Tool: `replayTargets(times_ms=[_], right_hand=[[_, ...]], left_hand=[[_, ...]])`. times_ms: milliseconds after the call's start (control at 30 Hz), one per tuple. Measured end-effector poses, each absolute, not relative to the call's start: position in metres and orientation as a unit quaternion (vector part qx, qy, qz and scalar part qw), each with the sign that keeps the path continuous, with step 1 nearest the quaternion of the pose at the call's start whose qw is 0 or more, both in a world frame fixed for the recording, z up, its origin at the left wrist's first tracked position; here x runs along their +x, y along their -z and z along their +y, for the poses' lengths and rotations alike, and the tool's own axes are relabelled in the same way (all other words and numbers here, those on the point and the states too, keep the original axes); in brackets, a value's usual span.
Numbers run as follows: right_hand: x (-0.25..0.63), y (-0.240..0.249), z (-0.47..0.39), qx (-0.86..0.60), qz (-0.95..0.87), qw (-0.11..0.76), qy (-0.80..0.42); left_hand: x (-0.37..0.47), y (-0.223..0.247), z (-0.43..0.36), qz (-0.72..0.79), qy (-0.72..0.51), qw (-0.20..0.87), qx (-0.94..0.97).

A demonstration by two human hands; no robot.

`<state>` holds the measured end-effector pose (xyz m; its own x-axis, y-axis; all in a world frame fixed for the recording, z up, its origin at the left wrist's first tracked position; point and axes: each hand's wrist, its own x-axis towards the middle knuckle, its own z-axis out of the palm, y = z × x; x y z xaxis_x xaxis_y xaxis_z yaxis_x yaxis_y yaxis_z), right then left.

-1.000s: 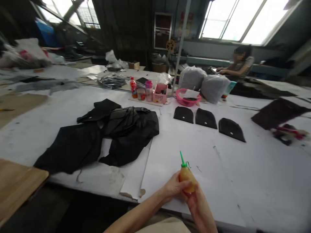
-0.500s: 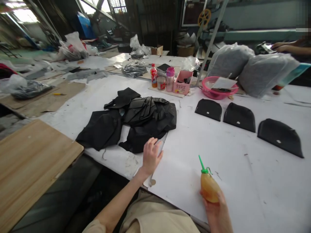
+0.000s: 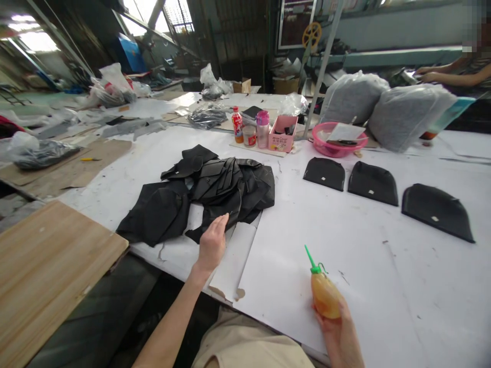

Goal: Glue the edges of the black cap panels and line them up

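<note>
My left hand (image 3: pixel 213 242) is closed at the near edge of a heap of black fabric pieces (image 3: pixel 226 184), its fingertips pinching the edge of one piece that is lifted a little. More black pieces (image 3: pixel 153 212) lie just left of it. In my right hand (image 3: pixel 339 327) is a squeeze bottle (image 3: pixel 326 294) of amber liquid, its green nozzle pointing up and slightly left. Three black curved-top pieces (image 3: pixel 324 174), each with a small white mark, lie in a row on the white table surface (image 3: pixel 299 214).
Behind the heap stand a red-capped bottle (image 3: pixel 237 125), a pink-lidded bottle (image 3: pixel 263 130) and a pink box (image 3: pixel 283 134). Right of them are a pink basin (image 3: pixel 337 148) and stuffed bags (image 3: pixel 410 115). A wooden board (image 3: pixel 57 271) is at left. Another person's arms (image 3: pixel 456 74) show far right.
My left hand has moved left and closed on a black piece, whose edge has risen. My right hand still holds the bottle. The view has shifted slightly.
</note>
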<state>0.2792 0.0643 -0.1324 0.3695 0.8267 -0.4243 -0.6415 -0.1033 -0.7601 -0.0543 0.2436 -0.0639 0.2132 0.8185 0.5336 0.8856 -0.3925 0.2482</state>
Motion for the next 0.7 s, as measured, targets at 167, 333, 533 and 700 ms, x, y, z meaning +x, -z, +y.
replayTargets(times_ms=[167, 333, 533, 700], right_hand=[[0.281, 0.125, 0.067, -0.551, 0.008, 0.664, -0.506], [0.289, 0.099, 0.064, -0.555, 0.05, 0.716, -0.421], [0.318, 0.079, 0.043, -0.569, 0.087, 0.751, -0.324], [0.331, 0.076, 0.028, -0.566, 0.091, 0.77, -0.28]], left_hand=[[-0.042, -0.011, 0.22, -0.567, 0.445, 0.017, -0.693], [-0.004, -0.029, 0.212, -0.591, 0.505, -0.158, -0.609], [0.037, -0.015, 0.224, -0.518, 0.531, -0.437, -0.509], [0.089, 0.06, 0.227, -0.497, 0.396, -0.564, -0.527]])
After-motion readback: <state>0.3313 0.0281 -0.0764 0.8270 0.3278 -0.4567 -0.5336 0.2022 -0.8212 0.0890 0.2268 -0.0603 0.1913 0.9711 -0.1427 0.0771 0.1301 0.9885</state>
